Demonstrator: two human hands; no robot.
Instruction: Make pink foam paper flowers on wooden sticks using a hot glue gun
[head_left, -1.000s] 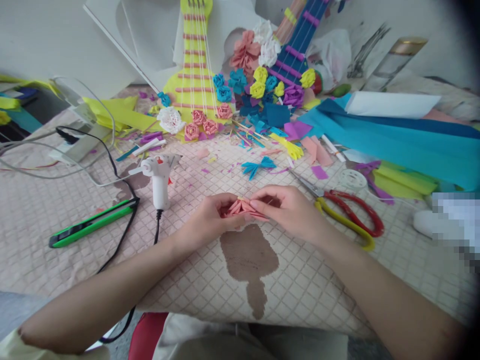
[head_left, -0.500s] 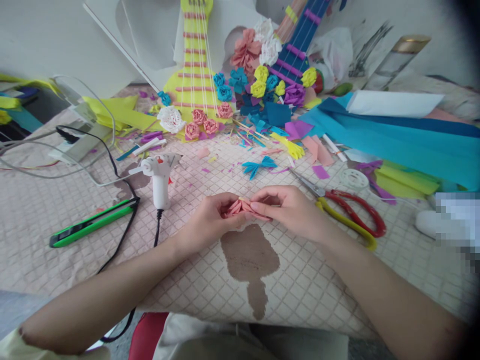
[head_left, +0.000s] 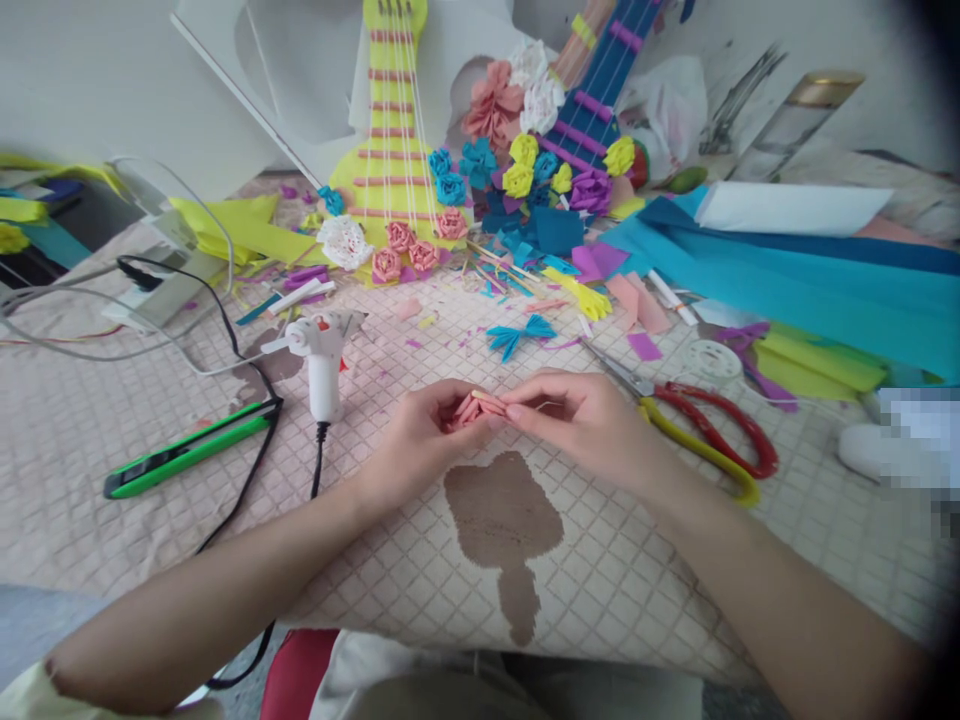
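Between my two hands is a pleated piece of salmon-pink paper, held just above the table. My left hand pinches it from the left, thumb in front and fingers behind. On its right end, the thumb and fingers of my right hand are closed. Part of the paper is hidden behind the fingers. Beyond my hands lies a blue paper bow. A white glue gun stands to the left, and scissors with red and yellow handles lie to the right.
A green hair straightener and cables lie at left. At the back stand a yellow paper guitar and a blue one with paper flowers. Blue paper sheets, a tape spool and a bottle are on the right.
The pink paper looks more gathered, and its right part, which spread below my right thumb, is now narrower. My hands stay in nearly the same place.
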